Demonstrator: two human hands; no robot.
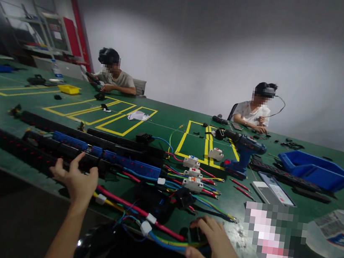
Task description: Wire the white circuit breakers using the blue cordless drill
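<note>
My left hand [77,178] is open, its fingers spread over the front edge of a black power strip [37,153] with red marks. I cannot tell whether the fingertips touch it. Behind it lies a strip with blue sections [135,165]. My right hand [212,242] hovers open at the table's front, thumb apart from the fingers. Beneath its fingers is a small dark part [196,234], partly hidden. A thick red cable [165,229] and a blue cable [160,242] with yellow-green wire run towards that hand, tied with white tags.
Several white circuit breakers [192,184] with wires lie mid-table. Beyond them stand a blue cordless drill [244,155], a blue bin [315,171] and phones [278,189]. A plastic container [334,235] is at right. Two people sit across the green table [147,125], marked with yellow tape.
</note>
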